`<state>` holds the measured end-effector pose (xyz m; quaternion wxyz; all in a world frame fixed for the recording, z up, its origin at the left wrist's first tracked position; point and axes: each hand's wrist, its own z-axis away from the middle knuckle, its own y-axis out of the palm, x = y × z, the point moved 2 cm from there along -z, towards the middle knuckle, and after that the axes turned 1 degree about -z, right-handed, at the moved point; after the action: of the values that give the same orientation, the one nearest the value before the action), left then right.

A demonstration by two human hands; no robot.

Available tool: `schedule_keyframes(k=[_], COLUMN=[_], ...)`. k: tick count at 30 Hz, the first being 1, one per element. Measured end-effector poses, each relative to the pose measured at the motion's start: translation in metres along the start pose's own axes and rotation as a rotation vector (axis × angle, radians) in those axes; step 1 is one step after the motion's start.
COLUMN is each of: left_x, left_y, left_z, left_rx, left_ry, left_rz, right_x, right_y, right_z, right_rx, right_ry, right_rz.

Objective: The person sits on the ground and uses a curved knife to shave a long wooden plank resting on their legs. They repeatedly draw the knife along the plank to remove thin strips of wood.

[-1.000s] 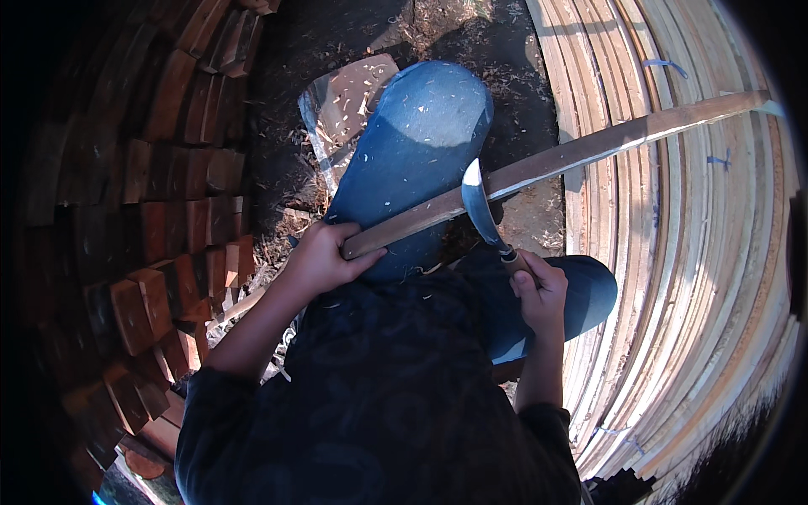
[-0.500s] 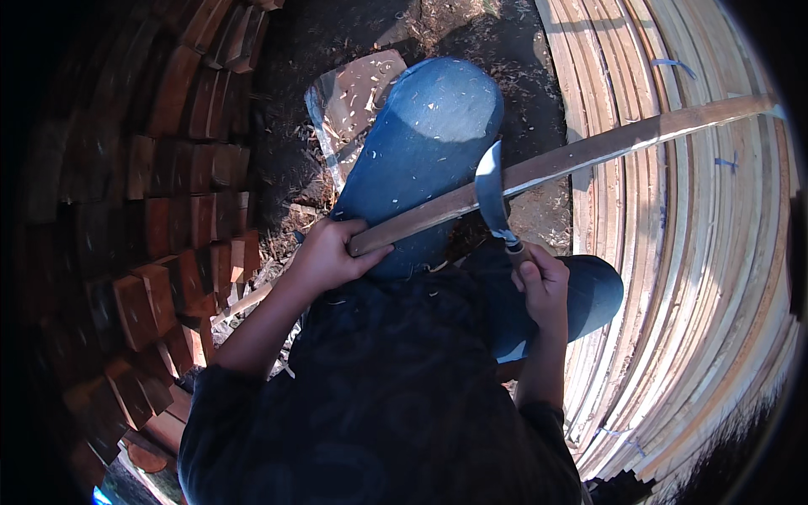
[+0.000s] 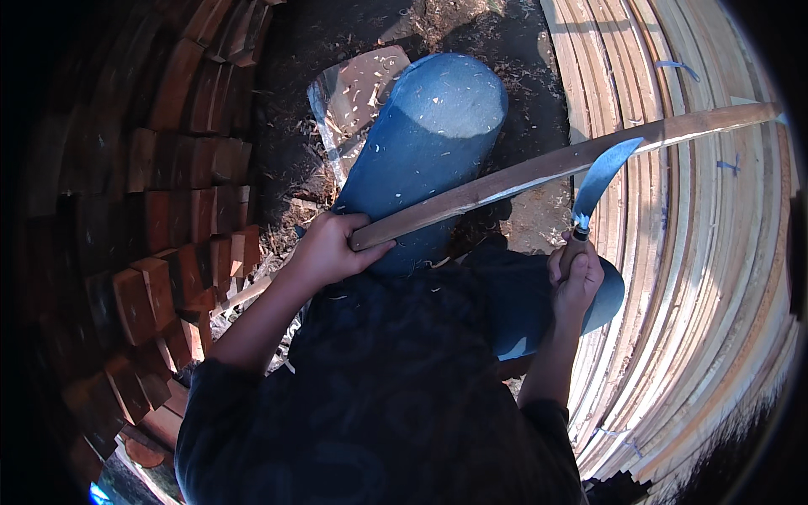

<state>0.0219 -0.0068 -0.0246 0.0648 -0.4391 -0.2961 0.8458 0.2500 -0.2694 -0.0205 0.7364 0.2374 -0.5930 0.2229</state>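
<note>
My left hand (image 3: pixel 330 246) is closed round the near end of a long wooden strip (image 3: pixel 497 183), the thumb along its lower side. The strip slants across my raised left thigh and runs out to the right over the stacked boards. In my right hand (image 3: pixel 578 279) is a curved sickle-like knife (image 3: pixel 604 181), gripped by its wooden handle. Its blade points up and to the right, with the tip by the strip's lower edge; whether it touches the wood I cannot tell.
Stacked reddish wood blocks (image 3: pixel 168 219) rise on the left. Long pale boards (image 3: pixel 715 252) lie piled on the right, some with blue ties. A flat brown board (image 3: pixel 360 88) strewn with shavings lies on the dark ground beyond my left knee (image 3: pixel 454 93).
My right hand has moved right with the knife, and the blade has shifted from across the middle of the strip to farther along it. The left hand keeps its hold.
</note>
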Motion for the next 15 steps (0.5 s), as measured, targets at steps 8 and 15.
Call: schedule_keyframes(k=[8, 15], left_x=[-0.001, 0.0], left_y=[-0.001, 0.002], left_z=[-0.001, 0.0], left_rx=[-0.003, -0.007], left_ry=[0.022, 0.014], left_rz=[0.026, 0.017], right_x=[0.002, 0.005], right_y=[-0.004, -0.003], right_z=[-0.006, -0.008], right_rx=[-0.048, -0.023], right_ry=[-0.109, -0.045], right_rz=[-0.216, -0.218])
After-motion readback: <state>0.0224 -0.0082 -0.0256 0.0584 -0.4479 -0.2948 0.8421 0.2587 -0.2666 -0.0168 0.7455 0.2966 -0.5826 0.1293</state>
